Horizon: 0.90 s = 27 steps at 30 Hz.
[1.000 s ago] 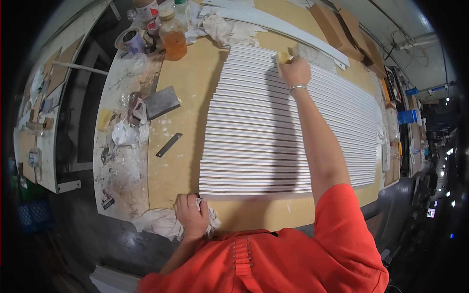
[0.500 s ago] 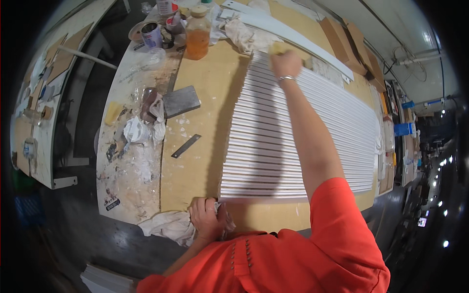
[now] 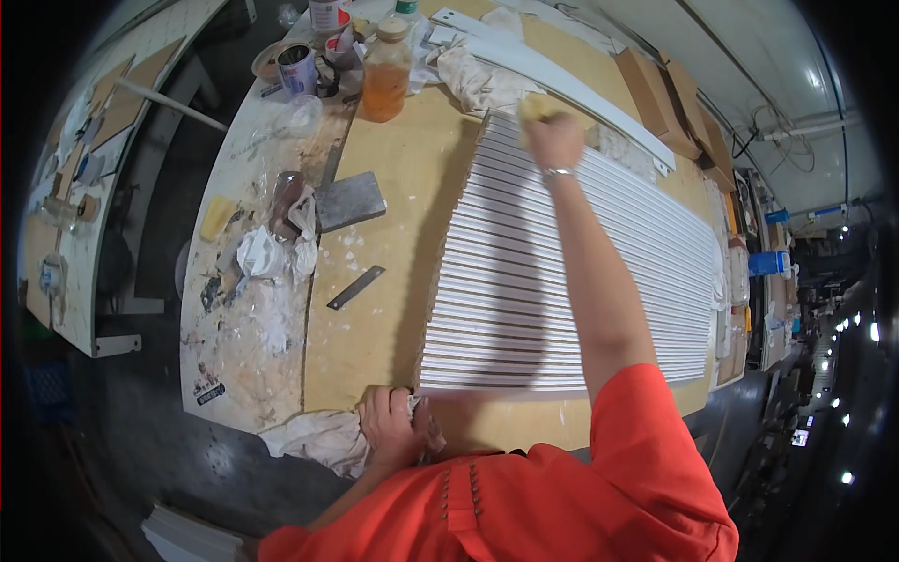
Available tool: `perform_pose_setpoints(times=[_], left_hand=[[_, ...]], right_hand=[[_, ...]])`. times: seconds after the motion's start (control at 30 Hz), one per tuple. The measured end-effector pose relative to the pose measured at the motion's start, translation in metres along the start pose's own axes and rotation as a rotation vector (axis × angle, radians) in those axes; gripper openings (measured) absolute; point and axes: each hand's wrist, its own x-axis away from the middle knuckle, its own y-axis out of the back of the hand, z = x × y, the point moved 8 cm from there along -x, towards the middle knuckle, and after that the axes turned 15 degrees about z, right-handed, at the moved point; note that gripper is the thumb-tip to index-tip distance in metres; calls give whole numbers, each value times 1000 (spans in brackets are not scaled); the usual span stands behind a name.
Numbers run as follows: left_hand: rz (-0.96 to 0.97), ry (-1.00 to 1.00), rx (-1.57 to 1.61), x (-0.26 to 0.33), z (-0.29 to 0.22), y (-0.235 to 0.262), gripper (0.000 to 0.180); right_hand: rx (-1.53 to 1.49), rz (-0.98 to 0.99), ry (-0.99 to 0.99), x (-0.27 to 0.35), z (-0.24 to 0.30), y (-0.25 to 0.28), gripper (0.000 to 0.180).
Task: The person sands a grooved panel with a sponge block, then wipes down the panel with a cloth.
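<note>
A white ribbed panel (image 3: 487, 281), its grooves running left to right, lies on the table in front of me. At its far end my right hand (image 3: 556, 140) is closed round a pale yellow sponge (image 3: 537, 108); whether the sponge touches the ribs is hard to see. By the panel's near left corner, at the table edge, my left hand (image 3: 391, 421) is closed on a whitish rag (image 3: 318, 440) that hangs over the edge. Left of the panel lie a grey rectangular block (image 3: 350, 201) and a thin dark metal strip (image 3: 356, 288).
A jar of orange liquid (image 3: 385, 80) and an open can (image 3: 298, 70) stand at the far left. Beyond the panel are a crumpled cloth (image 3: 473, 80) and a long white board (image 3: 571, 80). Another yellow sponge (image 3: 217, 216) and crumpled paper (image 3: 260, 253) lie left.
My right hand, with the sponge, has shifted slightly toward me and to the right along the panel's far end. The left hand stays on the rag.
</note>
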Motion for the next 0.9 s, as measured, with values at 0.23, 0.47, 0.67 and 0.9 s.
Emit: perform_pose_setpoints(times=[0.23,0.47,0.67,0.9], left_hand=[[-2,-31,-21,-3,-7,2,27],[10,-10,-17,0,-2,-1,27],[1,-22,-34,-1,-5,2,28],[11,-3,-25,-1,-3,0,27]], right_hand=[[18,76,140,56,37,-75,24],[37,-9,185,49,37,-27,31],[75,114,162,43,9,-37,28],[381,58,487,31,45,-27,17]])
